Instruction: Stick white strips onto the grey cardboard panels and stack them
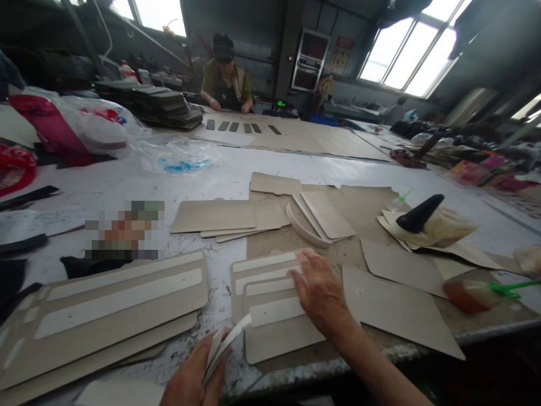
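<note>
My left hand point(196, 366) is low in the middle, its fingers closed on a few thin white strips point(228, 343) bent together. My right hand point(323, 290) lies over a short stack of grey-beige panels point(287, 335), its fingers reaching across the upper right part and slightly blurred. White bands point(276, 311) run along these panels, and part of them is hidden under the hand. To the left, larger grey-beige panels point(122, 330) with similar white bands are piled up.
Plain panels point(401, 307) lie to the right, beside a bottle of amber liquid with a green nozzle point(469, 296). A black cone-shaped object point(420, 214) rests farther back. Behind are loose panels point(215, 216) and plastic bags point(114, 121). Across the table, a person point(226, 84) works.
</note>
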Tool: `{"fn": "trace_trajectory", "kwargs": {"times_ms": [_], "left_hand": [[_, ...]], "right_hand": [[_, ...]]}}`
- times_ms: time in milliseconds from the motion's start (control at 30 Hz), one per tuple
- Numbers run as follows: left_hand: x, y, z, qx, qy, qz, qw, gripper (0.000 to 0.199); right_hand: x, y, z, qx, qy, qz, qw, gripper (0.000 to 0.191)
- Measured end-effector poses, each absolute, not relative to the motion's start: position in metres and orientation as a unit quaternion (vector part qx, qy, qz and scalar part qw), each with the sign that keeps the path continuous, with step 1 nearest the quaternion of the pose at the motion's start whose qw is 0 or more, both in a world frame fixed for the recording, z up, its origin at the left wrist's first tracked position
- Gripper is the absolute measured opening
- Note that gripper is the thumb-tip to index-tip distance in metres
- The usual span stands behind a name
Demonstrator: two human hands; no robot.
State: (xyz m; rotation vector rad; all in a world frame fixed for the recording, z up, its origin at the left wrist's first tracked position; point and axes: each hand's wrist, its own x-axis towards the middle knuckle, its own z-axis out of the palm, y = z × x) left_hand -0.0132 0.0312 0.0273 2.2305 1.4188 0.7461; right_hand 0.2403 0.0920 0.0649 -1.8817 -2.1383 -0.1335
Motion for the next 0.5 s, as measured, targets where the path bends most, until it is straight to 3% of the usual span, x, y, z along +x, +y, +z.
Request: {"fn": "trace_trajectory", "kwargs": {"times_ms": [133,233,500], "left_hand": [[-0.006,0.041,0.014,0.657,0.555,0.286,0.422,0.029],[0.006,0.050,0.013,0.508,0.574,0.303,0.567,0.027],[0.027,0.062,0.042,0.457,0.616,0.294,0.570,0.023]], "right_hand": [[0.288,0.067,0.072,-0.774,-0.632,-0.015,-0.007,0.023],[0.298,0.060,0.064,-0.783,-0.622,0.028,0.009,0.019],[0.300,0.063,0.048,-0.805,-0.583,0.059,0.093,0.032]]}}
